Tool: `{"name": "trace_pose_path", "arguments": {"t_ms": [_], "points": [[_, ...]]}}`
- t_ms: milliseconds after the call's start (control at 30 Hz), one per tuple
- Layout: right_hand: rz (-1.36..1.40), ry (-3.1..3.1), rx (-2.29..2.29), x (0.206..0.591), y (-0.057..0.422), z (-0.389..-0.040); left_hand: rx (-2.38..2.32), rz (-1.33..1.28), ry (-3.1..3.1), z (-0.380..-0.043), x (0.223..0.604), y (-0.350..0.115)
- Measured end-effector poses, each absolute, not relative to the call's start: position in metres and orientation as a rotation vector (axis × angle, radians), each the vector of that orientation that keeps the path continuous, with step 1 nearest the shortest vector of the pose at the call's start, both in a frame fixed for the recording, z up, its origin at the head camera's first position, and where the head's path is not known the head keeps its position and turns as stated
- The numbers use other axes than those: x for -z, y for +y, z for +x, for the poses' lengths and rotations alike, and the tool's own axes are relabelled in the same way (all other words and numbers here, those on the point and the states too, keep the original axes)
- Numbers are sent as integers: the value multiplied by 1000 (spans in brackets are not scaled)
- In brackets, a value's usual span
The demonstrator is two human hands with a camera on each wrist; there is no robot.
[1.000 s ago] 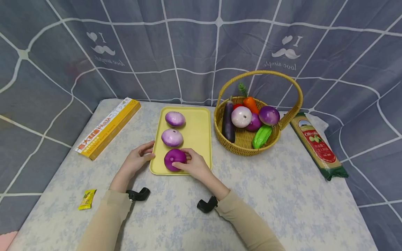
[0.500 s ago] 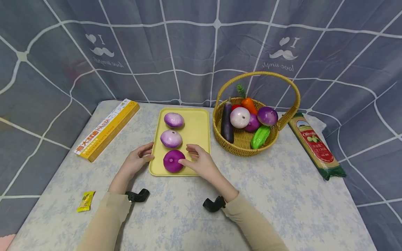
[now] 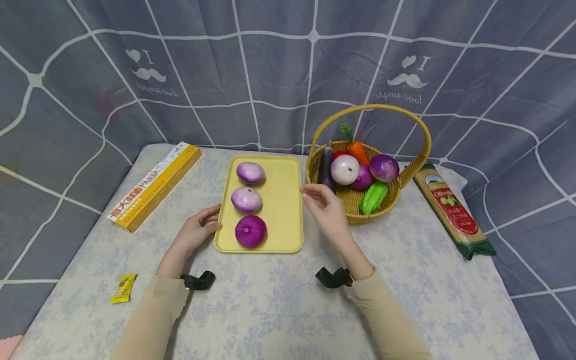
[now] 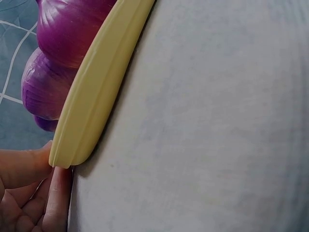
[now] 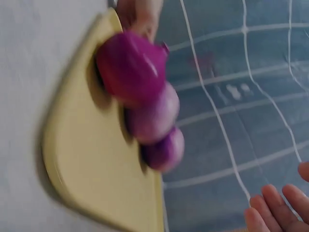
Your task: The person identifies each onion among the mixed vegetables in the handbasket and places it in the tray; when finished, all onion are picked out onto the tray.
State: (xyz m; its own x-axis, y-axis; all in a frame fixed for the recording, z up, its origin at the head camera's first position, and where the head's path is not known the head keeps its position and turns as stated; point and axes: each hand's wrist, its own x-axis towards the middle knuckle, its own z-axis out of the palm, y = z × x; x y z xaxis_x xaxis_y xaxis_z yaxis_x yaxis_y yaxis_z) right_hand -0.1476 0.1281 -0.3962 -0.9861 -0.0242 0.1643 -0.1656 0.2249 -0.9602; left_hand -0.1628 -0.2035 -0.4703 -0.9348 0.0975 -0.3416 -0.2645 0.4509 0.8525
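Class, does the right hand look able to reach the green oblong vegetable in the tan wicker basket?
Probably yes: the empty right hand is close by, and nothing covers the green vegetable.

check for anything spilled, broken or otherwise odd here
Nothing looks spilled or broken: three round purple onions sit on the yellow rectangular tray, and the woven tan basket stands upright. One oddity: the white lettering on the blue-grey cloth curtain reads backwards, as if mirrored.

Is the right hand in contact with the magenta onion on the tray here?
Apart. The head view shows bare surface of the yellow tray between the right hand and the magenta onion.
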Motion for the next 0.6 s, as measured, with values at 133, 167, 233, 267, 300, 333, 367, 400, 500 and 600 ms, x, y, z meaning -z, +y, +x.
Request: {"name": "trace_pose_path", "arguments": {"t_ms": [133,167,233,267,300,333,367,400,500,600], "points": [[108,-2361,-1802,390,152,-157,-1477,-142,2365,-163,471,-203],[90,-2356,-1785,390,158,-159,-1476,-143,2367,-163,470,-203],[51,-2341,-1757,390,169,-163,-1476,-143,2369,-163,470,-203],[31,-2330,-1743,390,174,-165,-1477,-143,2368,-163,470,-203],[9,-2321,-1730,391,179,-166,-1478,-143,2369,-163,470,-203],[-18,-2325,-1706,391,183,-168,-1478,-142,2369,-163,470,-203],[-44,-2330,-1679,391,187,-169,-1478,-141,2370,-163,470,-203],[-68,-2337,-1648,391,191,-170,-1479,-140,2370,-163,470,-203],[-119,-2361,-1572,391,200,-174,-1479,-137,2372,-162,470,-203],[-152,-2384,-1513,390,206,-178,-1482,-132,2372,-162,470,-203]]}}
